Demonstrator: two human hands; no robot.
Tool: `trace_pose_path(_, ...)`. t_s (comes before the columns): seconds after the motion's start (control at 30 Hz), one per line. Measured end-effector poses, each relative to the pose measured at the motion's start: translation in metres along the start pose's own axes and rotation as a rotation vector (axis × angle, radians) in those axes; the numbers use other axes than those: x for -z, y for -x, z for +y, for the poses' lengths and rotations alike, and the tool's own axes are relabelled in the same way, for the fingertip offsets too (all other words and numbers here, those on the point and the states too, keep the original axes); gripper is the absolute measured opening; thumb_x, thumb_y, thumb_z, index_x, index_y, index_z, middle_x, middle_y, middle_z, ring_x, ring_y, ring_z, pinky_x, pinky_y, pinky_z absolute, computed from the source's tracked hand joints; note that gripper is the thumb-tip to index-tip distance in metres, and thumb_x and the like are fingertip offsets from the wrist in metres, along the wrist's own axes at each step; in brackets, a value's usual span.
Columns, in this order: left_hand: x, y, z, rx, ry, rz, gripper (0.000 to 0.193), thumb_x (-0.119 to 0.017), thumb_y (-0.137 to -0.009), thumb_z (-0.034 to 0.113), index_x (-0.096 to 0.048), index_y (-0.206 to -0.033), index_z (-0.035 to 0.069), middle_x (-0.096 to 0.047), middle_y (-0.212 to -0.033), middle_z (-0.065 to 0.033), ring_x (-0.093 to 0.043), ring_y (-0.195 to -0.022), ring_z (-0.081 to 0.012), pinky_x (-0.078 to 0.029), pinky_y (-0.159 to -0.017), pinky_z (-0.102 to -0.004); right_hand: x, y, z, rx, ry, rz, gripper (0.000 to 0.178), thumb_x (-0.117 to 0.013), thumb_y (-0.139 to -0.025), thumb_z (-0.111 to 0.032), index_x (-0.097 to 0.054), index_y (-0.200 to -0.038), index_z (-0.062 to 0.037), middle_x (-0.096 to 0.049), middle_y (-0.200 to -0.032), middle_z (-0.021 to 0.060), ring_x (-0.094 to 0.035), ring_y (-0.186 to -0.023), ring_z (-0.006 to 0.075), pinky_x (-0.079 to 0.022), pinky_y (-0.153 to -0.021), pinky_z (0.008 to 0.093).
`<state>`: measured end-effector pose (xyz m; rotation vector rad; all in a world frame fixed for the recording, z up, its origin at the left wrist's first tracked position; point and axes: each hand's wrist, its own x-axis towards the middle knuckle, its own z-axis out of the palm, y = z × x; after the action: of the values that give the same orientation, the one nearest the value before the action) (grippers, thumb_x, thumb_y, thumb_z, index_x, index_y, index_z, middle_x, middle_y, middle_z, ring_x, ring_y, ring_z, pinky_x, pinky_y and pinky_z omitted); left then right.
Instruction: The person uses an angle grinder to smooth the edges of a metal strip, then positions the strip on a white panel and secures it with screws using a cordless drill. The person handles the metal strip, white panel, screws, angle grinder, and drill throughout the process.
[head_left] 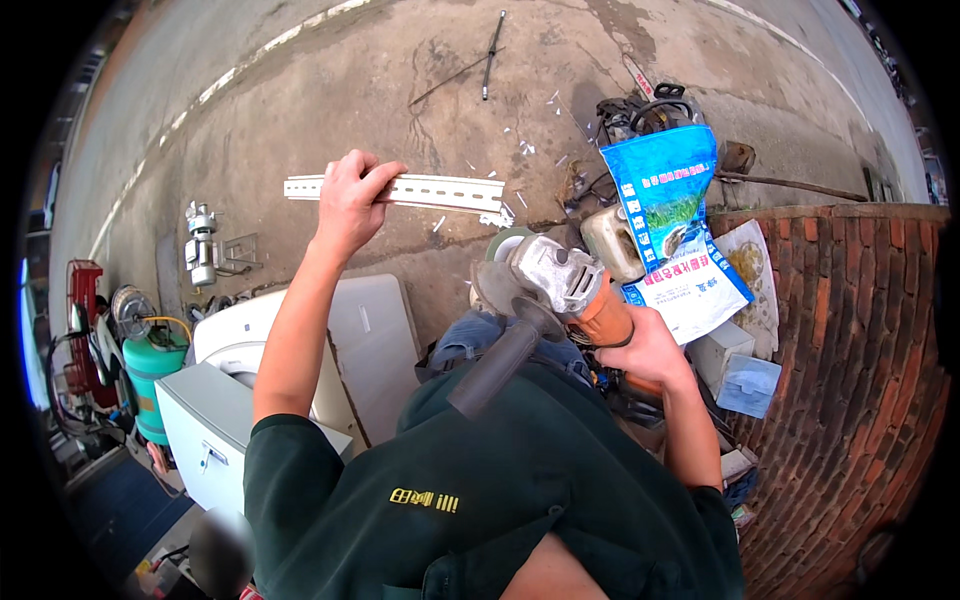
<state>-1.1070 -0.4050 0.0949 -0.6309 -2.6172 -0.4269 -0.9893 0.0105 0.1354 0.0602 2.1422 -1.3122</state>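
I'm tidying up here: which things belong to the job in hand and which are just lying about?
Job in hand:
white slotted strip, in left hand
orange grinder, in right hand

Apparently lying about:
blue bag
jerrycan
green tank
dark rod

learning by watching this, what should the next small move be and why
I'd probably ease the angle grinder toward the right end of the white slotted rail. The left hand grips the rail a little left of its middle, leaving that end free; the right hand holds the grinder, its head near that end, where ragged white bits show.
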Motion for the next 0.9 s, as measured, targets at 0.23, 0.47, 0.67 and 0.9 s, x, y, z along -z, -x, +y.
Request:
trace_pose_path(0.23,-0.001,0.001,0.0,0.003,0.013,-0.029,0.028,-0.073,-0.076,0.009,-0.071,-0.102,0.019,-0.053,-0.085,-0.0019,-0.056,-0.081,-0.0223,-0.04,-0.072,-0.0371,0.005,-0.008,-0.003,0.023,-0.036,0.003,0.044,-0.075,-0.062,-0.014,-0.066,-0.099,0.0077,-0.071,-0.085,0.0143,-0.064,-0.081,0.0131,-0.053,-0.079,0.0323)
trace_pose_path(0.47,-0.01,0.008,0.006,0.065,0.1,-0.17,0.03,-0.07,-0.077,0.006,-0.072,-0.103,0.02,-0.056,-0.085,-0.0029,-0.056,-0.08,-0.0249,-0.042,-0.07,-0.0382,0.0,-0.009,0.0,0.022,-0.047,0.008,0.044,-0.075,-0.063,-0.013,-0.066,-0.101,0.0072,-0.072,-0.088,0.0134,-0.065,-0.083,0.013,-0.052,-0.079,0.0317)
trace_pose_path(0.67,-0.014,0.016,0.006,0.13,0.237,-0.204,0.041,-0.063,-0.072,-0.008,-0.072,-0.105,0.014,-0.056,-0.083,-0.0064,-0.058,-0.077,-0.026,-0.047,-0.068,-0.0351,0.008,0.001,0.001,0.018,-0.11,0.027,0.043,-0.075,-0.063,-0.012,-0.067,-0.101,0.0065,-0.072,-0.089,0.0129,-0.065,-0.086,0.0133,-0.052,-0.08,0.0317)
trace_pose_path(0.9,-0.023,0.017,0.016,0.188,0.377,-0.247,0.044,-0.06,-0.071,-0.013,-0.072,-0.105,0.013,-0.059,-0.084,-0.0068,-0.06,-0.077,-0.0245,-0.049,-0.068,-0.0325,0.008,-0.005,0.001,-0.003,-0.137,-0.027,0.046,-0.075,-0.062,-0.012,-0.067,-0.104,0.0066,-0.073,-0.093,0.0134,-0.067,-0.088,0.0145,-0.052,-0.083,0.0324)
